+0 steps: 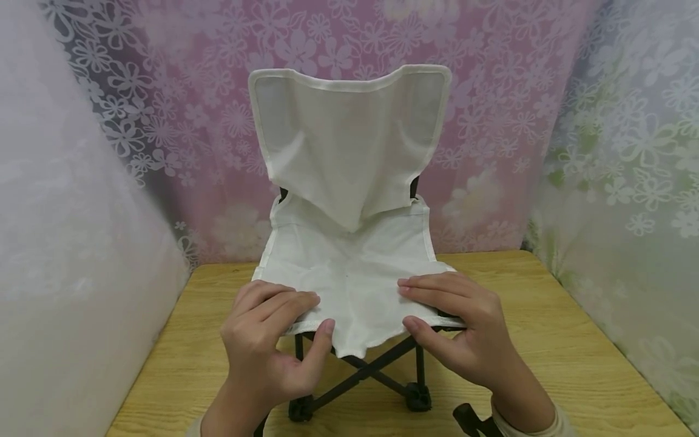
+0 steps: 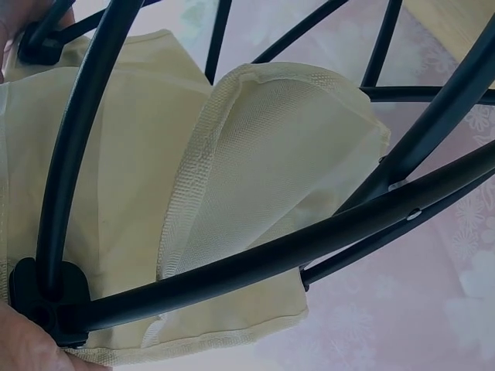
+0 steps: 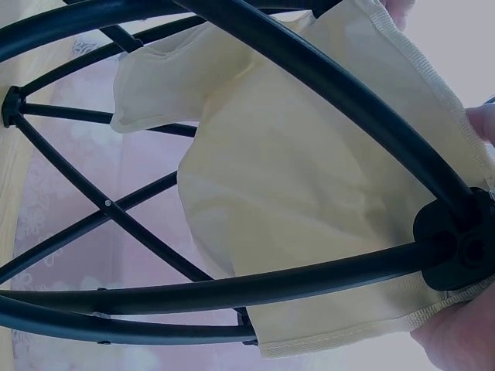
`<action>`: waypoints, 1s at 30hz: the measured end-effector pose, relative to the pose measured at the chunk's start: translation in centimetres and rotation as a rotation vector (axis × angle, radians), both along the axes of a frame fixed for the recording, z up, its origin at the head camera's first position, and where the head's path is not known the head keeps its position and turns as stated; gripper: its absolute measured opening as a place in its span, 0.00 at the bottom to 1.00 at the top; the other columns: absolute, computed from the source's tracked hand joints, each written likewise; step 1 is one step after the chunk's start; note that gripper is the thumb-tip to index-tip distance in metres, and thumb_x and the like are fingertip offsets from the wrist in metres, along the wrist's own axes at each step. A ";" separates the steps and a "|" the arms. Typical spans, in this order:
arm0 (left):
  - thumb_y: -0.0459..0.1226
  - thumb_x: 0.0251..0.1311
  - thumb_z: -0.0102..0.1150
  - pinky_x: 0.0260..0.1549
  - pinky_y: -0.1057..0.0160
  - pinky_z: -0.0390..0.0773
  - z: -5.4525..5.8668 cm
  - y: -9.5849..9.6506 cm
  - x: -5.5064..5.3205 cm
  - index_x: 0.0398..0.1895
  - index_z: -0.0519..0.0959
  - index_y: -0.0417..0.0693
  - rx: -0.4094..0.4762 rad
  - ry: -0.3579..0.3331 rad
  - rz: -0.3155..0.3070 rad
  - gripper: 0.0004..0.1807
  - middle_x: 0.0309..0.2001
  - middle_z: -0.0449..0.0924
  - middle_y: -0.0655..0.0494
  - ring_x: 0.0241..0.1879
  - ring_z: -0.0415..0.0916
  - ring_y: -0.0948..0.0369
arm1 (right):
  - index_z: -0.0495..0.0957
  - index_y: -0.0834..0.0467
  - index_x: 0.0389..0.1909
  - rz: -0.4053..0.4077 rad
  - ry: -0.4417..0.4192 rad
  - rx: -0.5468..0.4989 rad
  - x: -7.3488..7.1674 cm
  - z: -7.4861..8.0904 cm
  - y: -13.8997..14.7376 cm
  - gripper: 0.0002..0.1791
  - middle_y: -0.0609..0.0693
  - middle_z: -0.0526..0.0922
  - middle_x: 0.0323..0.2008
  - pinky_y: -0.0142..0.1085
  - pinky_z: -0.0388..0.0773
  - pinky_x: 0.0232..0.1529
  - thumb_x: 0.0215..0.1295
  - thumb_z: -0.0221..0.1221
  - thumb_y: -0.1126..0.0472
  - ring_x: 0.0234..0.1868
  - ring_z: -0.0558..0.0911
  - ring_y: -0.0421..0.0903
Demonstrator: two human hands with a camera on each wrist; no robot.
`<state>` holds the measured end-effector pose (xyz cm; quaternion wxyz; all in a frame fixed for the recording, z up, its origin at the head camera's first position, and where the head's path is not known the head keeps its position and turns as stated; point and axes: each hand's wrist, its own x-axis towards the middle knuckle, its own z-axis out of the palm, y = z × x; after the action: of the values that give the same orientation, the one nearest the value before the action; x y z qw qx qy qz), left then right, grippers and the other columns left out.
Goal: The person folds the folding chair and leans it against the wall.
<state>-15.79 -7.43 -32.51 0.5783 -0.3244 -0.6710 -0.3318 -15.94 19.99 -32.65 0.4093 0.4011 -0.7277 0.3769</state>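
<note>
A small folding chair with a white fabric seat [image 1: 349, 285] and backrest [image 1: 352, 139] stands on a table, its back away from me. My left hand [image 1: 267, 340] rests on the seat's front left corner, fingers stretched over the fabric, thumb at the front edge. At the front right corner my right hand [image 1: 472, 321] lies likewise, thumb near the edge. Between the thumbs the front edge of the fabric sags. Both wrist views look from below: a black corner joint [image 2: 50, 297] by my left hand, another joint [image 3: 456, 239] by my right.
Black crossed legs [image 1: 371, 367] stand under the seat, with feet [image 1: 418, 397] on the wooden table [image 1: 573, 340]. A black leg end [image 1: 469, 419] shows by my right wrist. A pink floral curtain [image 1: 218, 121] hangs behind; pale sheets [image 1: 71, 243] line the sides.
</note>
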 end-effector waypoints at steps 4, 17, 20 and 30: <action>0.46 0.61 0.64 0.31 0.49 0.77 0.1 0.1 0.0 0.28 0.90 0.46 0.001 0.001 -0.002 0.14 0.25 0.89 0.54 0.27 0.81 0.53 | 0.92 0.59 0.48 0.004 0.004 -0.007 0.1 0.1 -0.1 0.17 0.54 0.93 0.47 0.27 0.78 0.62 0.70 0.70 0.50 0.49 0.90 0.46; 0.46 0.60 0.64 0.30 0.50 0.77 0.5 0.4 0.1 0.26 0.88 0.47 0.009 0.019 0.001 0.14 0.24 0.88 0.55 0.27 0.80 0.52 | 0.92 0.57 0.48 -0.018 -0.012 -0.009 0.1 0.5 -0.3 0.16 0.53 0.93 0.46 0.26 0.78 0.61 0.68 0.71 0.50 0.48 0.90 0.46; 0.46 0.60 0.64 0.30 0.50 0.76 0.6 0.5 0.0 0.25 0.88 0.47 0.010 0.023 0.002 0.14 0.24 0.87 0.55 0.27 0.79 0.52 | 0.92 0.56 0.47 -0.026 -0.015 -0.013 0.2 0.6 -0.4 0.16 0.52 0.93 0.46 0.26 0.78 0.60 0.68 0.71 0.49 0.47 0.90 0.46; 0.46 0.62 0.62 0.30 0.51 0.76 1.1 0.7 0.2 0.25 0.88 0.46 0.016 0.035 0.004 0.15 0.24 0.87 0.55 0.27 0.80 0.52 | 0.92 0.57 0.46 -0.010 -0.013 -0.024 0.2 0.9 -0.9 0.15 0.52 0.93 0.45 0.26 0.79 0.58 0.68 0.71 0.51 0.46 0.90 0.46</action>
<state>-15.61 -6.71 -31.42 0.5934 -0.3241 -0.6586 -0.3301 -15.78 19.07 -31.72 0.4112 0.3902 -0.7278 0.3860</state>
